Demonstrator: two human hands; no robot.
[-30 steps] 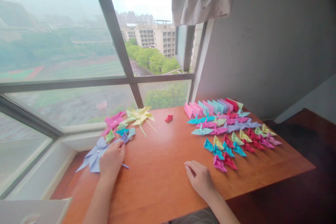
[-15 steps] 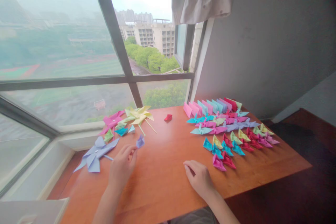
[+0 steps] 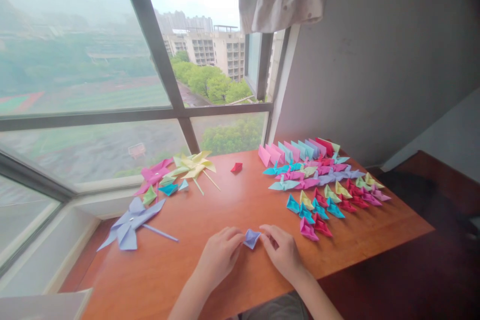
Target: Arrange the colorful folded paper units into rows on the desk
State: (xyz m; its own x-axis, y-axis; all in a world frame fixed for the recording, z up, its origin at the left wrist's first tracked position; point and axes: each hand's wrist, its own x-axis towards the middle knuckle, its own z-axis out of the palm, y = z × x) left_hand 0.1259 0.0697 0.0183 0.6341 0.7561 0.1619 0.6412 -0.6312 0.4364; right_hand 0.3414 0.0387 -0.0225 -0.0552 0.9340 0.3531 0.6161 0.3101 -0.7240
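Observation:
A lavender paper boat (image 3: 252,239) is between my two hands, just above or on the near part of the wooden table. My left hand (image 3: 222,251) pinches its left end with thumb and fingers. At its right end, the fingertips of my right hand (image 3: 282,250) are closed on the other tip. To the right lie rows of folded paper boats (image 3: 308,229) in pink, red, blue, green and yellow. Behind them sit several paper cranes (image 3: 328,176).
Paper pinwheels in lavender (image 3: 131,222), yellow (image 3: 197,164) and magenta (image 3: 155,174) lie at the left by the window (image 3: 142,114). A red paper boat (image 3: 236,167) rests near the table's back edge. Folded paper pieces (image 3: 296,151) stand in a row at the back right.
My left hand has moved right with the lavender boat, from beside the lavender pinwheel to in front of me. My right hand now meets it at the boat's right end.

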